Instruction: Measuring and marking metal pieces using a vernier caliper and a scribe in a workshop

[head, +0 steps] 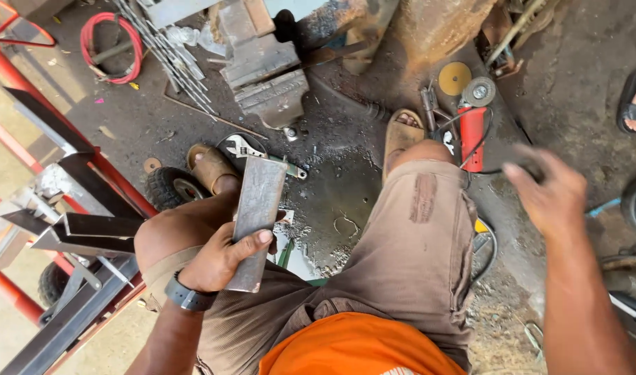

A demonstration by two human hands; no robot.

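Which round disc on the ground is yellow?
The loose flat disc lying by itself is yellow. The grey disc beside it sits on the red grinder.

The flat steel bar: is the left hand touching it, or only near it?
Touching. The head view shows the left hand wrapped around the lower part of the flat steel bar, thumb pressed across its face, with no gap.

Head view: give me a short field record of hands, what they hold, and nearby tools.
left hand: gripping a flat grey steel bar near its lower end, thumb across its face
right hand: raised over the floor, blurred; something dark at the fingertips, cannot tell if held
nearest to right hand: red angle grinder on the ground by the right knee
ahead of knees: grey metal bench vise, silver adjustable wrench
left side: angle-iron pieces on a red frame
ground: dark, dirty workshop floor
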